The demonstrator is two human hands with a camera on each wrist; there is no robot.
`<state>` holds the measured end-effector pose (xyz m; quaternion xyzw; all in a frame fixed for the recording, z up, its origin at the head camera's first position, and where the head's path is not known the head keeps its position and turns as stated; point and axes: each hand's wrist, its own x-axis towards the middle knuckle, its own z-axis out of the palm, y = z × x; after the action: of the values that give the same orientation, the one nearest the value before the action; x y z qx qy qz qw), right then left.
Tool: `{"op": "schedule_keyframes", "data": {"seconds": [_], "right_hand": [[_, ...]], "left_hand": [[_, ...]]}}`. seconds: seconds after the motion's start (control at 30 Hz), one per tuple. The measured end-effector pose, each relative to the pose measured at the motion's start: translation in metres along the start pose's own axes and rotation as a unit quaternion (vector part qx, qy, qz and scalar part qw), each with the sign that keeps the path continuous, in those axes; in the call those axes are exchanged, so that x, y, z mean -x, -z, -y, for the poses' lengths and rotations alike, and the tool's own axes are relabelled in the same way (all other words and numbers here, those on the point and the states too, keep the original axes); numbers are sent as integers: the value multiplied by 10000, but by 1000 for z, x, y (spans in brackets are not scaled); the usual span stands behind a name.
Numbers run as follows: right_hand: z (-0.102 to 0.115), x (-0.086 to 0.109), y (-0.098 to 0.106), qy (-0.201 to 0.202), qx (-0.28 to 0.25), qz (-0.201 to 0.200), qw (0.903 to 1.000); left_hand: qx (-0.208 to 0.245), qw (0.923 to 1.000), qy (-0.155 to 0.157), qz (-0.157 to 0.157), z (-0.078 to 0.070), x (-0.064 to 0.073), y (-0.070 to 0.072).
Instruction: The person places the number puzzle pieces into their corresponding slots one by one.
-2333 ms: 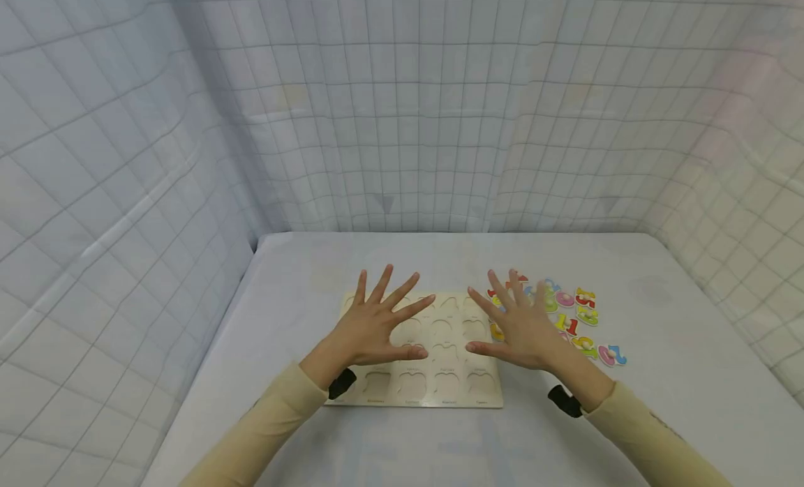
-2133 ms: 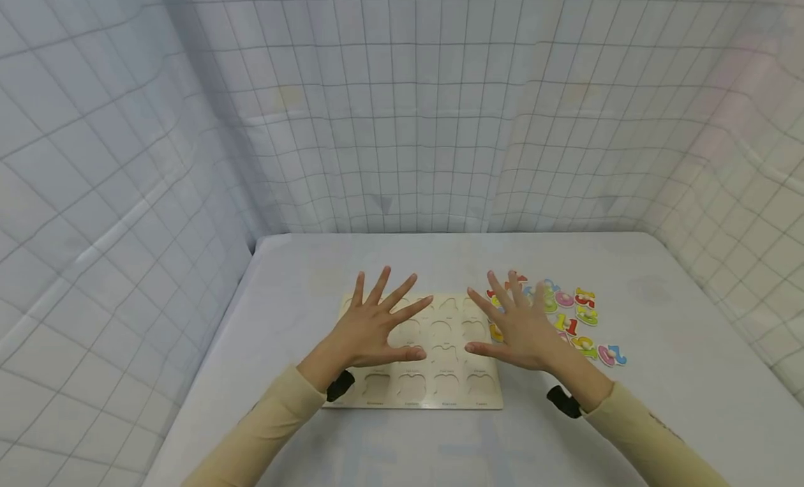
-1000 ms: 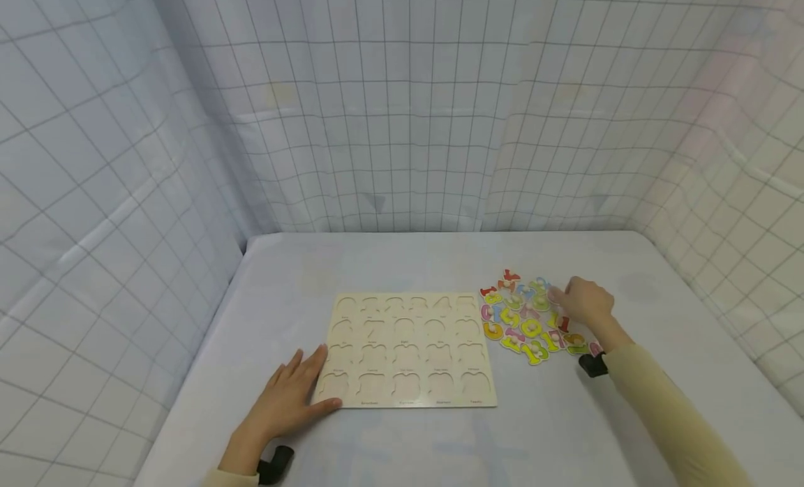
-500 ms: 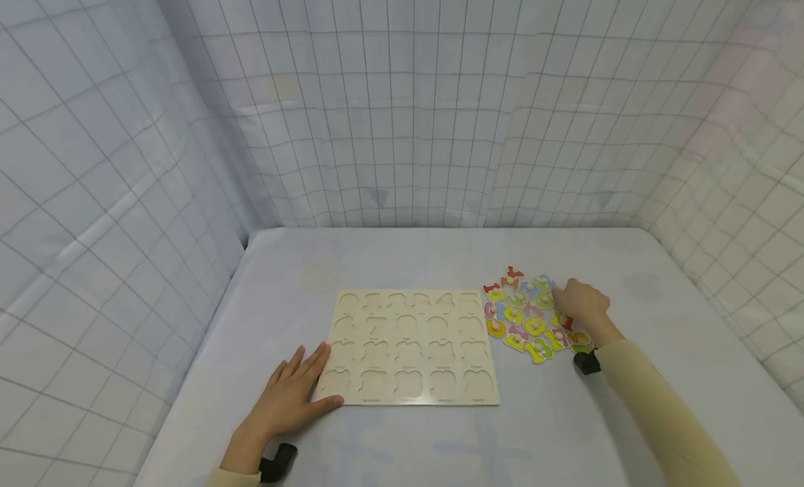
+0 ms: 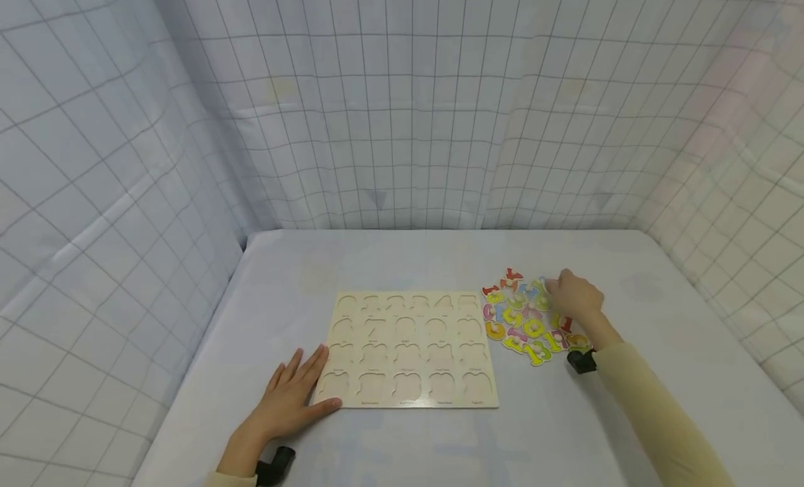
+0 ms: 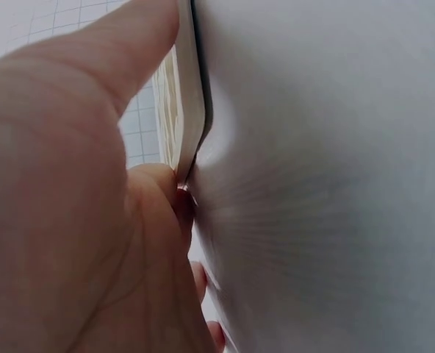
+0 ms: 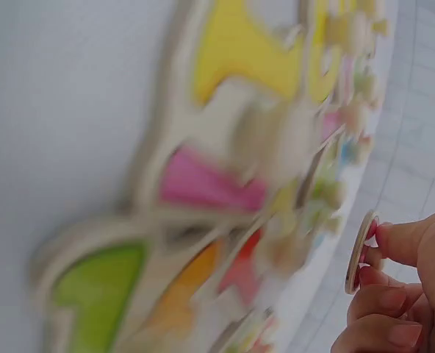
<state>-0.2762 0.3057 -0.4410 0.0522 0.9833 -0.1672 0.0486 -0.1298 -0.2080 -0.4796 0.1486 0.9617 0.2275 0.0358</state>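
Observation:
A pale wooden number puzzle board (image 5: 402,347) with cut-out recesses lies on the table. My left hand (image 5: 285,396) rests at its near left corner, fingers fairly straight, with the thumb touching the front edge. Close up, the left wrist view shows the thumb on the board's rim (image 6: 192,95). To the right lies a cluster of colourful number pieces (image 5: 534,326) with wooden knobs. Over its far right side, my right hand (image 5: 576,295) pinches a puzzle piece (image 7: 360,251) by its knob, raised off the table. That piece stands edge-on, with pink-red showing; its number cannot be read.
A white cloth covers the table (image 5: 402,445). Grid-patterned curtains (image 5: 402,124) enclose the back and both sides. Several number pieces, including a green-and-yellow one (image 5: 537,352), lie close to the board's right edge and some overlap.
Both hands were spread above the board; the left has come down to its near left corner. My right hand has gone to the cluster and taken a pink-red puzzle piece, shifting slightly left lately.

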Motion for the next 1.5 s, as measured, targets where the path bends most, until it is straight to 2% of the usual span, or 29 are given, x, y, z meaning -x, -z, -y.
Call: {"op": "schedule_keyframes", "data": {"seconds": [0.13, 0.33, 0.53, 0.6, 0.8, 0.97, 1.2, 1.5], "right_hand": [[29, -4, -2, 409, -5, 2, 9992], [85, -14, -21, 1186, -36, 153, 9928], [151, -20, -53, 2278, 226, 192, 9733], [175, -22, -66, 2530, 286, 287, 9666], [244, -20, -96, 2897, 267, 623, 9547], [288, -15, -115, 3097, 327, 817, 9467], [323, -8, -137, 3140, 679, 864, 9431], [334, -6, -146, 3055, 960, 719, 9446]], "left_hand": [[89, 9998, -125, -118, 3, 0, -4], [254, 9993, -206, -161, 0, 0, -1], [137, 9999, -46, -82, 4, 2, 0], [124, 9999, -8, -78, 7, 1, 0], [135, 9999, -18, -69, 19, -2, -4], [299, 9992, -158, -191, 22, -3, -5], [259, 9993, -167, -189, 20, -3, -8], [202, 9995, -161, -201, 21, -1, -9]]}}
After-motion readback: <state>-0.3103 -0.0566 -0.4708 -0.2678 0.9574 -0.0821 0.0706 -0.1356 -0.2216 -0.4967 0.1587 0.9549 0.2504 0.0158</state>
